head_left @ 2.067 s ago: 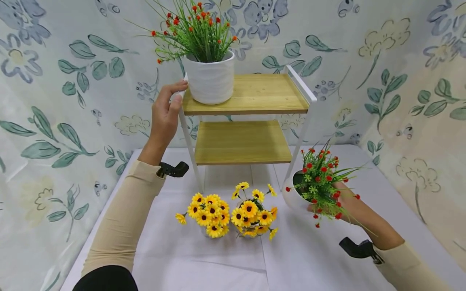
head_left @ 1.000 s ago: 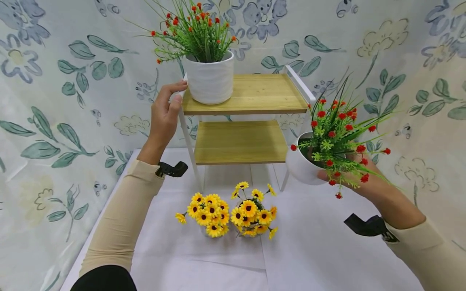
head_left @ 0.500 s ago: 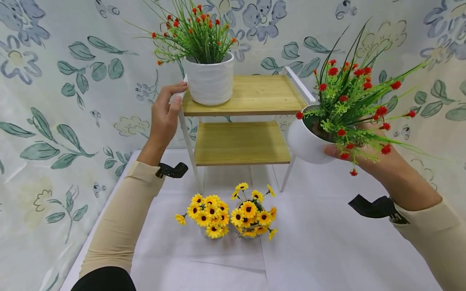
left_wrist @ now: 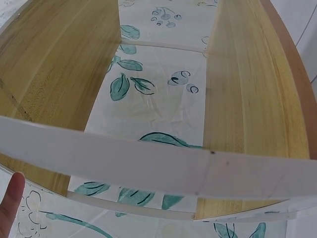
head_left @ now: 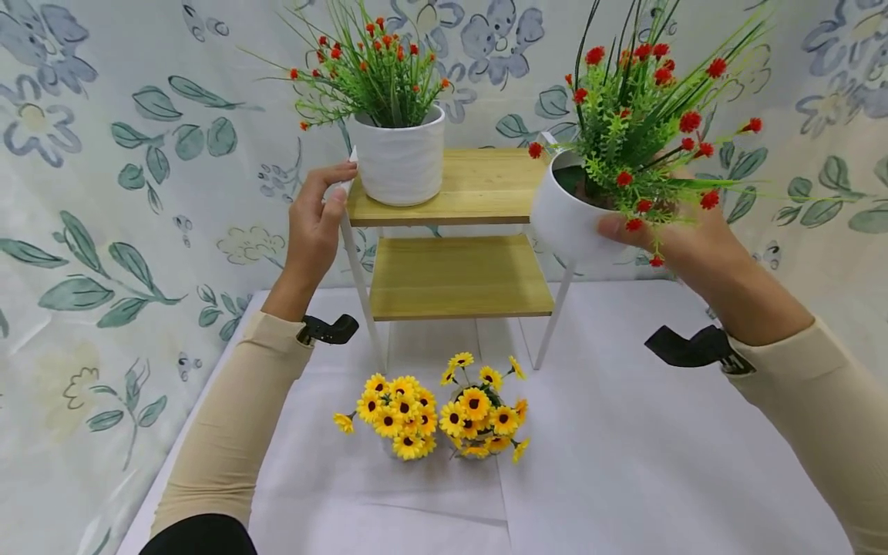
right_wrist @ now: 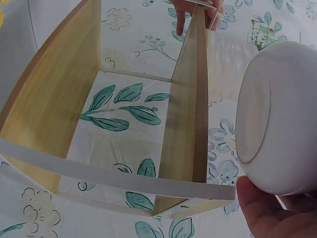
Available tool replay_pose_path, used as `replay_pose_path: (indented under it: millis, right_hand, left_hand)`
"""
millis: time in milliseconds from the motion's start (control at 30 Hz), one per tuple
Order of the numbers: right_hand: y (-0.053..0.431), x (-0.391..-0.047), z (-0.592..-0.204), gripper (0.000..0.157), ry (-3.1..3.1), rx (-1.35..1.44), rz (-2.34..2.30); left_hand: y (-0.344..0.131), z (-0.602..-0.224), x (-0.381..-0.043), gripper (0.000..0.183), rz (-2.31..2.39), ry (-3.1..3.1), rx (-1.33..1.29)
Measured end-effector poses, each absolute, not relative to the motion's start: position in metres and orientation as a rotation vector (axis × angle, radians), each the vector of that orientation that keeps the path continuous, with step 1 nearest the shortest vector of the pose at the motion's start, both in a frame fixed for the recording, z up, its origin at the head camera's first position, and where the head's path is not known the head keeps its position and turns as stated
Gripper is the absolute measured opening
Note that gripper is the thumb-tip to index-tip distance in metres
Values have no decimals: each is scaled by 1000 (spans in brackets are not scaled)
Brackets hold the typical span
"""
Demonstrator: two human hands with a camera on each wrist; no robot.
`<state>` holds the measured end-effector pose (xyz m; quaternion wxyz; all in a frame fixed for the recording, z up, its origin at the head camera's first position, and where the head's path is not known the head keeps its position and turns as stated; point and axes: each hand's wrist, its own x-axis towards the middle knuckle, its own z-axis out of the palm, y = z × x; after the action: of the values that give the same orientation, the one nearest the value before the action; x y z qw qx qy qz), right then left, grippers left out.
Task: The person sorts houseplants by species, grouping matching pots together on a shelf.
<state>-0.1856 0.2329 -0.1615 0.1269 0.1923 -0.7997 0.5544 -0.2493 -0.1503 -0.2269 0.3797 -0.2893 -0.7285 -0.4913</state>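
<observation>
My right hand [head_left: 701, 239] holds a round white flowerpot [head_left: 572, 212] with grassy greenery and red flowers, tilted, in front of the top board's right end. In the right wrist view the pot's flat base [right_wrist: 255, 119] faces the shelf, the thumb against its lower side. My left hand [head_left: 314, 223] grips the white frame at the top left corner of a two-tier wooden shelf [head_left: 486, 185]. Beside those fingers, a straight-sided white flowerpot [head_left: 401, 166] with orange-red flowers stands on the top board's left part. In the left wrist view only a fingertip [left_wrist: 12, 193] shows.
Two bunches of yellow daisy-like flowers, a left bunch [head_left: 401, 416] and a right bunch [head_left: 482, 416], stand on the white cloth [head_left: 597, 462] before the shelf. The lower board [head_left: 461, 277] lies beneath the top one. Flower-patterned sheets [head_left: 166, 231] surround the table.
My right hand has raised the round flowerpot from low beside the shelf's right leg, first up and right, then left to the top board's level. The left hand stays on the frame.
</observation>
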Motion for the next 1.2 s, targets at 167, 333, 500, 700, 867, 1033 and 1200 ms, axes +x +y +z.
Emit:
replay_pose_path:
  millis: [167, 333, 500, 700, 867, 1033, 1200]
  right_hand:
    - [229, -198, -153, 68, -2398, 552, 1463]
    - [223, -211, -147, 65, -2411, 556, 1445]
    - [214, -228, -142, 67, -2347, 672, 1509]
    - [210, -243, -140, 66, -2325, 693, 1548]
    - [209, -251, -141, 61, -2340, 666, 1597]
    - [205, -261, -143, 58, -2365, 646, 1591]
    - [201, -271, -145, 58, -2396, 632, 1570]
  left_hand:
    - [-150, -226, -250, 50, -1256, -1868, -715]
    - [-149, -225, -249, 50, -1261, -1883, -704]
    - [-150, -225, -249, 51, -1258, -1893, -686]
    - [-149, -224, -250, 50, -1245, -1865, -714]
    - [-148, -224, -250, 49, -1238, -1845, -737]
    - [-148, -225, -250, 50, -1238, -1853, -724]
    - [-149, -227, -251, 49, -1243, -1828, -748]
